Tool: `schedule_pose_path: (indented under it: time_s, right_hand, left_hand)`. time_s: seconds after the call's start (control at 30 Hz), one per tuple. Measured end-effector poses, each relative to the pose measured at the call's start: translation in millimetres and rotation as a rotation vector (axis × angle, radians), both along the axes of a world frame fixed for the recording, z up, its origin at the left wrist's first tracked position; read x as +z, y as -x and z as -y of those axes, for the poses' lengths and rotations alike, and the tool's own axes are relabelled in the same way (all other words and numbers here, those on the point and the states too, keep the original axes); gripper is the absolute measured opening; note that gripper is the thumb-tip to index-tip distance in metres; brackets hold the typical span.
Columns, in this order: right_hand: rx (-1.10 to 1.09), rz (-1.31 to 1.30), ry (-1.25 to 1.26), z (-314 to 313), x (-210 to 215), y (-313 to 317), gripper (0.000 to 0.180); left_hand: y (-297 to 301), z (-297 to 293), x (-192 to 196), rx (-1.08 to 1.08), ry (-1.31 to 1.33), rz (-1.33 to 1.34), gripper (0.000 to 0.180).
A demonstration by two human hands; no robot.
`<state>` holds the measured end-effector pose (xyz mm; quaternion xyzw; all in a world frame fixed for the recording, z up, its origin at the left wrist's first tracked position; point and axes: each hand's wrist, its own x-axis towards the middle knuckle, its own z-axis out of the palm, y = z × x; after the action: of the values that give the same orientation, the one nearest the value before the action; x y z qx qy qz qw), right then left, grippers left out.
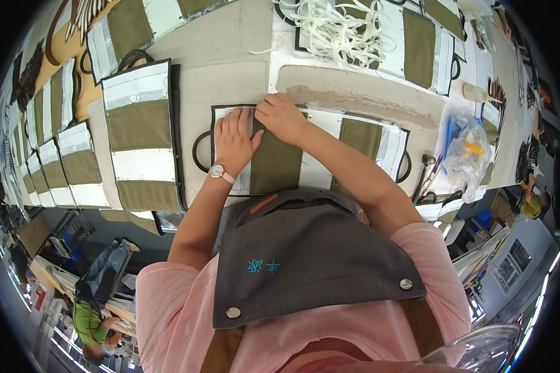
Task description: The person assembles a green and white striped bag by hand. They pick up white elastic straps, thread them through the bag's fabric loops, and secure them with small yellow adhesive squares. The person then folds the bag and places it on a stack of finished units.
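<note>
Before me lies a striped olive-and-white bag panel (275, 158) with dark edging and a black loop handle at each end. My left hand (233, 138) rests flat on its left part, fingers stretched toward the far edge. Close beside it, my right hand (281, 118) is on the same far edge, fingers bent and held together. What its fingertips grip is hidden under them. A thin pale strip (336, 112) runs along that edge to the right of my right hand.
Another striped panel (137, 127) lies to the left, with several more (74, 155) beyond it. A heap of white strips (348, 31) sits at the far side. Rightward are a hammer (427, 163), a clear plastic bag (470, 149) and a bottle (476, 93).
</note>
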<state>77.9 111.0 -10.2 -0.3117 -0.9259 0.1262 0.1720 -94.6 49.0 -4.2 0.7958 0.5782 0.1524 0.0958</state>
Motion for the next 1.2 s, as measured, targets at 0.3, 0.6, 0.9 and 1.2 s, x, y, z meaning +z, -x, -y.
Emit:
schedule_pose_path:
  time_s: [0.3,0.6,0.9,1.2]
  right_hand:
    - [-0.014,0.013,-0.016,3.1,0.9,-1.4,0.017]
    - [-0.459,-0.174,0.194,8.7,0.0,-27.9,0.024]
    - [-0.457,-0.152,0.328,1.5,-5.5,-24.4,0.012]
    - [-0.308,-0.161,0.232,2.5,-3.8,-19.2,0.013]
  left_hand:
    - [-9.0,-4.7,10.0,0.024,0.054,-0.133,0.053]
    - [-10.3,7.2,6.7,-0.077,0.131,-0.161,0.051]
    - [-24.1,10.1,8.5,-0.029,0.137,-0.189,0.053]
    - [-27.8,8.0,8.7,-0.003,0.161,-0.238,0.051]
